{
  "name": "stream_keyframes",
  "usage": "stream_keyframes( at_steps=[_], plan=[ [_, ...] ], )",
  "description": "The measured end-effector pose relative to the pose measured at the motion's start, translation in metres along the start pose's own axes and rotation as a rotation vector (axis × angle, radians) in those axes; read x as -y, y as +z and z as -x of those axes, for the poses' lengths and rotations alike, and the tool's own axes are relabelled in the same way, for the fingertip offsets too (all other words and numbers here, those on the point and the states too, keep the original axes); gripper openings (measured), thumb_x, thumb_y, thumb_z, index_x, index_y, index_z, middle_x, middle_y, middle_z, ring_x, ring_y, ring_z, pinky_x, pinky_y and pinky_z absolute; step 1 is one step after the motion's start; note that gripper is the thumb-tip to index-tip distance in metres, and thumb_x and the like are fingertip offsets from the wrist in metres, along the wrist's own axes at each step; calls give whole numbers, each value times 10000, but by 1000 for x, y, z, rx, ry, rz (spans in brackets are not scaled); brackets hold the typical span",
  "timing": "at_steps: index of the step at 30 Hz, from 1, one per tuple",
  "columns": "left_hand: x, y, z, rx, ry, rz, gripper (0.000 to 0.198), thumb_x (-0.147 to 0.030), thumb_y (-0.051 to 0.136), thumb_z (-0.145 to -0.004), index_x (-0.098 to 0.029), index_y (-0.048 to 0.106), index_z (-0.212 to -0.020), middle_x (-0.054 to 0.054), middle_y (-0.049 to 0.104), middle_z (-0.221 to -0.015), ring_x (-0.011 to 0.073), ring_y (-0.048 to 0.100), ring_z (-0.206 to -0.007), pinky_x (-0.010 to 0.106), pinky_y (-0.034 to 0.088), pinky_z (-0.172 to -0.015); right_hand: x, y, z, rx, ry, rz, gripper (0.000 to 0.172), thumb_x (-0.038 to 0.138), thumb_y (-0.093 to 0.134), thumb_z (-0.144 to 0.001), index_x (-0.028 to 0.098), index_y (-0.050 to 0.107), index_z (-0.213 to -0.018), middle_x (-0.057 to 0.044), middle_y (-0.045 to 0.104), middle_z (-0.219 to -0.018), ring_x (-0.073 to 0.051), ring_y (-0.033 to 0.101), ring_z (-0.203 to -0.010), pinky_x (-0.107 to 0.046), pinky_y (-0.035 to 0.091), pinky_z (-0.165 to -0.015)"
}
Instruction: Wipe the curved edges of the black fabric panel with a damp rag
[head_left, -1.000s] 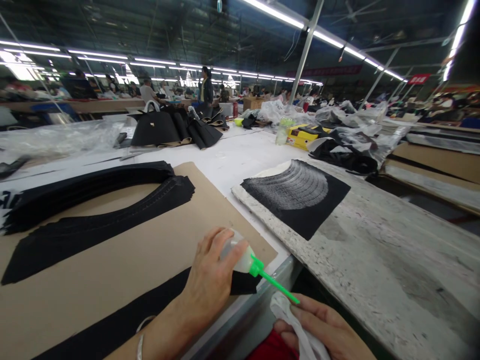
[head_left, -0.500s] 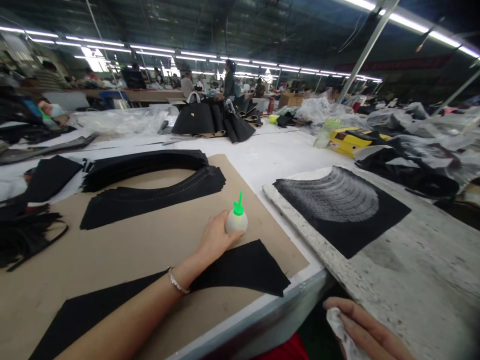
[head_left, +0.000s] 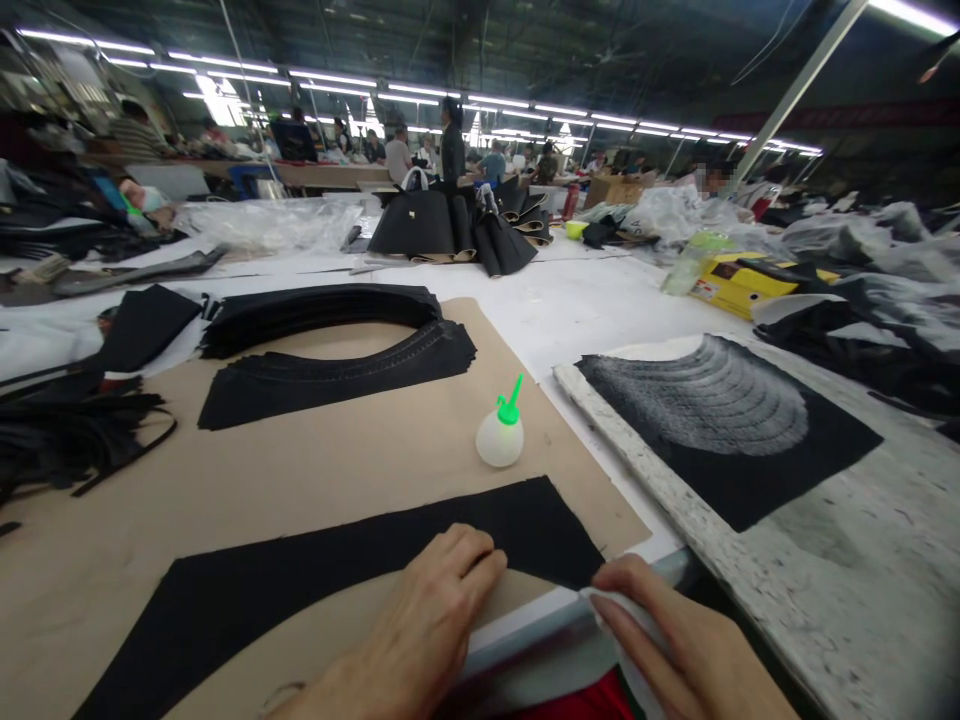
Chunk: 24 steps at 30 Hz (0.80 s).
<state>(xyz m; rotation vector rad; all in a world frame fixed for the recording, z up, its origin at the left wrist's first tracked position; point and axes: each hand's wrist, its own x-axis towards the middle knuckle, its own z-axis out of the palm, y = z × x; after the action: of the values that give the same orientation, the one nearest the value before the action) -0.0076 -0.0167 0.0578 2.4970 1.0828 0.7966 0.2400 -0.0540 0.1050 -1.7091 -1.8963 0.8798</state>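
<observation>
My left hand (head_left: 450,585) rests with curled fingers at the curved near edge of a long black fabric piece (head_left: 360,540) lying on brown board; whether its fingertips pinch that edge is hidden. Between the fingers of my right hand (head_left: 667,620) is a crumpled white cloth (head_left: 634,615), close to the piece's right corner. Just beyond the piece stands a round white squeeze bottle (head_left: 500,442) with a green nozzle, slightly tilted and touched by neither hand. Farther back lie a curved black piece with stitch-like lines (head_left: 337,375) and a stack of black pieces (head_left: 322,305).
At right, a stained slab (head_left: 847,590) carries a black sheet with white curved streaks (head_left: 697,400). A yellow box (head_left: 739,285) and plastic bags sit behind it. Black strips (head_left: 90,430) lie at left. Black bag parts (head_left: 427,225) stand at the back. Several people work in the distance.
My left hand has let go of the squeeze bottle and come down to the black piece's near edge. My right hand, with the cloth, has moved left and up. The view has shifted.
</observation>
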Motion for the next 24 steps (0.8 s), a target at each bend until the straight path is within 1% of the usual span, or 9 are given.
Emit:
stream_keyframes(
  at_steps=[2, 5, 8, 12, 15, 18, 20, 22, 24],
  plan=[
    [-1, 5, 8, 38, -19, -37, 375, -10, 430, -858, -188, 602, -1140, 60, 631, -1073, 217, 577, -945, 361, 543, -831, 19, 13, -17, 62, -121, 90, 179, 353, 474, -952, 268, 630, -931, -10, 679, -857, -190, 648, -786, -271, 461, -720],
    [1, 10, 12, 62, -19, -68, 365, -15, 462, -834, -171, 586, -1139, 70, 627, -1069, 226, 580, -945, 370, 546, -838, 31, 33, -39, 106, -229, 197, 213, 272, 414, -976, 246, 625, -972, -31, 653, -943, -204, 616, -860, -315, 445, -760],
    [1, 11, 14, 64, -12, -77, 392, -7, 448, -817, -168, 571, -1153, 76, 625, -1067, 220, 587, -953, 353, 545, -852, 31, 52, -53, 124, -272, 291, 227, 186, 387, -971, 216, 612, -986, -50, 628, -969, -214, 588, -874, -358, 424, -795],
    [1, 13, 15, -2, 29, -108, 413, -2, 420, -790, -146, 575, -1145, 85, 635, -1049, 230, 590, -971, 354, 550, -863, 24, 66, -58, 127, -272, 398, 207, 110, 393, -936, 195, 579, -905, -48, 607, -896, -220, 570, -828, -383, 402, -786],
    [3, 14, 16, -33, 70, -134, 448, 6, 423, -768, -118, 574, -1171, 97, 644, -1060, 244, 589, -1001, 363, 548, -883, 9, 61, -51, 118, -219, 422, 178, 138, 389, -940, 202, 544, -882, -47, 596, -872, -230, 568, -811, -383, 401, -756],
    [6, 15, 16, -40, 84, -149, 475, 10, 425, -759, -114, 572, -1194, 102, 648, -1081, 248, 586, -1019, 361, 550, -880, -11, 39, -34, 117, -136, 391, 160, 189, 380, -954, 213, 516, -872, -36, 592, -852, -218, 579, -802, -347, 410, -714],
    [7, 15, 16, -42, 83, -146, 480, 1, 426, -755, -117, 571, -1197, 103, 648, -1077, 253, 582, -1021, 364, 553, -871, -18, 22, -24, 108, -91, 380, 158, 219, 387, -962, 221, 509, -861, -26, 592, -845, -207, 587, -812, -327, 415, -710],
    [7, 16, 16, -34, 84, -143, 498, -7, 425, -751, -119, 560, -1217, 101, 647, -1066, 255, 578, -1010, 369, 557, -857, -13, 13, -21, 88, -85, 349, 153, 249, 397, -976, 224, 513, -878, -19, 596, -856, -193, 591, -823, -311, 421, -725],
    [8, 17, 15, -21, 93, -152, 516, -5, 420, -756, -119, 545, -1243, 99, 645, -1061, 254, 572, -1002, 370, 560, -843, 1, 16, -26, 66, -116, 286, 151, 264, 396, -991, 224, 521, -915, -18, 601, -877, -180, 590, -837, -299, 424, -743]
  ],
)
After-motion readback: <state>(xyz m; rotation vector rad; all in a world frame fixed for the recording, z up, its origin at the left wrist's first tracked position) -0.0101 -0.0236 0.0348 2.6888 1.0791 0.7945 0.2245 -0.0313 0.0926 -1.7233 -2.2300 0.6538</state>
